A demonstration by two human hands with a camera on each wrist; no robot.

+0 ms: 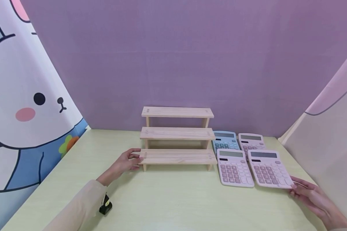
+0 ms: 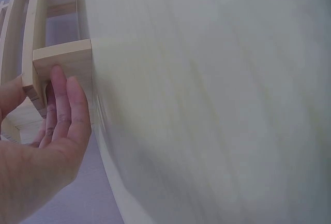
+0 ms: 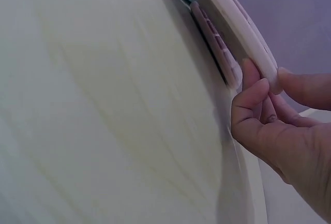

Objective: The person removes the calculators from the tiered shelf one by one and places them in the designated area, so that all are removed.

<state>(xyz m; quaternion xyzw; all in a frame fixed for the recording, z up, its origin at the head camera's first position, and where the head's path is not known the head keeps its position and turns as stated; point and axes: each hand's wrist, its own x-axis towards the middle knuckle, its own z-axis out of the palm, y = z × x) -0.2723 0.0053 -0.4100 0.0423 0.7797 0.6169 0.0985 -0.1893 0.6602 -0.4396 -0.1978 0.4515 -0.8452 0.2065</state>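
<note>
A three-step wooden display stand (image 1: 177,133) stands on the table against the purple backdrop. At the left end of its lowest step, my left hand (image 1: 123,166) grips the board, thumb on top and fingers beneath; the left wrist view shows these fingers (image 2: 62,107) beside the stand's leg (image 2: 67,53). My right hand (image 1: 310,197) pinches the lower right corner of a pink calculator (image 1: 269,170). In the right wrist view that calculator (image 3: 240,27) is tilted, its held edge raised off the table, with the thumb on its upper face and fingers under it.
Left of the held calculator lies another pink calculator (image 1: 236,170). Behind them are a blue calculator (image 1: 225,135) and a further pink one (image 1: 251,138), partly covered. A small black object (image 1: 105,207) shows by the left sleeve. Printed cloth (image 1: 26,80) hangs at the left.
</note>
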